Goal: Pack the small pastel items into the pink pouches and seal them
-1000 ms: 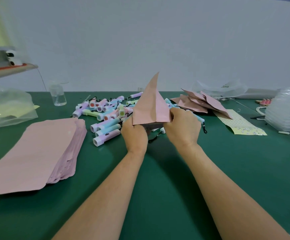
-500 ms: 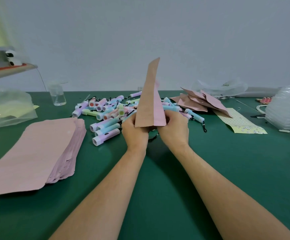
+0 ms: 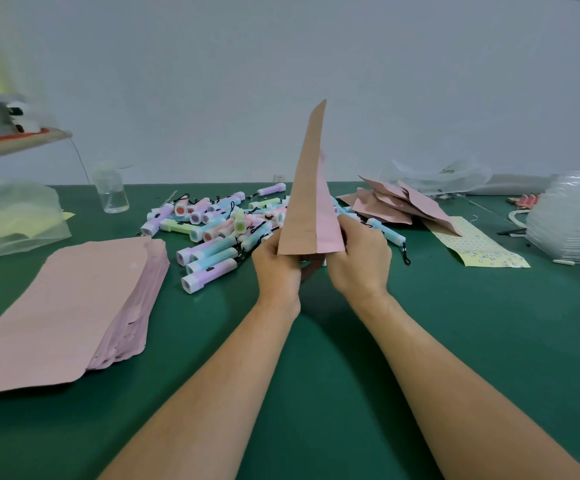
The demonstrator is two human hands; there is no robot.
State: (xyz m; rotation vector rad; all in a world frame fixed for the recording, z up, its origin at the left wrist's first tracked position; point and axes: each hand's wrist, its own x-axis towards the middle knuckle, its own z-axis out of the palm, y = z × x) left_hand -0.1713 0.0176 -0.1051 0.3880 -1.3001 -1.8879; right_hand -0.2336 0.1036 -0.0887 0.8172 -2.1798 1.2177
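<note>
Head view: left hand (image 3: 276, 268) and right hand (image 3: 359, 258) both pinch the lower end of a pink pouch (image 3: 311, 216), held upright above the counter (image 3: 316, 358) before the pastel flashlights (image 3: 212, 223); probably sealing; next, even pressure along that edge.

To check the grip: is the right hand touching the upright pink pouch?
Touching. The head view shows the right hand gripping the lower right edge of the upright pink pouch.

Fingertips of left hand (image 3: 276, 268) and right hand (image 3: 361, 261) hidden behind the pouch (image 3: 311, 216), stack of pouches (image 3: 56, 306) cut off left of the fingers
</note>
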